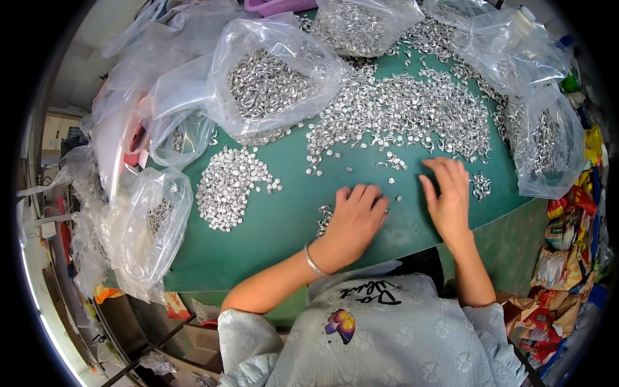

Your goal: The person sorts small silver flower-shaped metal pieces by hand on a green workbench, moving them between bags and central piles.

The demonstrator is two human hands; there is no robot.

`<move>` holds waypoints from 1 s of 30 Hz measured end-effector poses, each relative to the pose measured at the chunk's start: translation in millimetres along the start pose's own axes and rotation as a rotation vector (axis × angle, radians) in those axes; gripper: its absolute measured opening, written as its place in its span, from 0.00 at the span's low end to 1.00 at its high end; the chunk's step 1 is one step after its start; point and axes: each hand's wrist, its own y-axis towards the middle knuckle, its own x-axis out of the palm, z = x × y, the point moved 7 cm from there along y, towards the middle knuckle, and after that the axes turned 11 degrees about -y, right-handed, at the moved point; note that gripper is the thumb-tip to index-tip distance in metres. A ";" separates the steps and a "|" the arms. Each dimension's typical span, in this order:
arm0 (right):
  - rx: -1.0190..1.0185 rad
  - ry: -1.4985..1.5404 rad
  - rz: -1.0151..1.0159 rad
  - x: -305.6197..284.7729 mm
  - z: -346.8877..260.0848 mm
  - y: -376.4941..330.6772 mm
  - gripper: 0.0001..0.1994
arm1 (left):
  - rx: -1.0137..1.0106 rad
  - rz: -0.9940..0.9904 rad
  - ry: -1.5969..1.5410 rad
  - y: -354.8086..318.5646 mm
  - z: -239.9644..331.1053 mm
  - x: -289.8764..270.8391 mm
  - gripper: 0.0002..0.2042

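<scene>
My left hand (354, 222), with a bracelet at the wrist, is curled palm-down on the green table; its fingertips are mostly hidden under it. A small cluster of curved silvery metal pieces (324, 220) lies against its left side. My right hand (449, 198) rests to the right, thumb and fingers apart, nothing visible in it. A few small block-like metal pieces (398, 198) lie between the hands. Just beyond is a small group of metal pieces (394, 161), and another cluster (480, 186) sits right of my right hand.
A broad heap of curved metal pieces (406, 109) covers the far table (284, 226). At left lies a pile of block-like pieces (229, 187). Clear plastic bags of pieces (271, 84) stand around the far and side edges. Colourful packages (561, 232) are stacked at right.
</scene>
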 end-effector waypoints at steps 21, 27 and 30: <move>-0.228 0.042 -0.155 35.1 -19.9 22.6 0.11 | -0.040 0.222 0.047 42.2 -51.6 -22.8 0.09; -0.285 0.097 -0.112 35.4 -28.4 27.4 0.09 | 0.026 0.182 -0.018 40.4 -41.4 -16.7 0.09; -0.357 0.055 -0.157 39.1 -27.5 27.4 0.08 | -0.021 0.262 0.002 35.6 -49.9 -27.7 0.11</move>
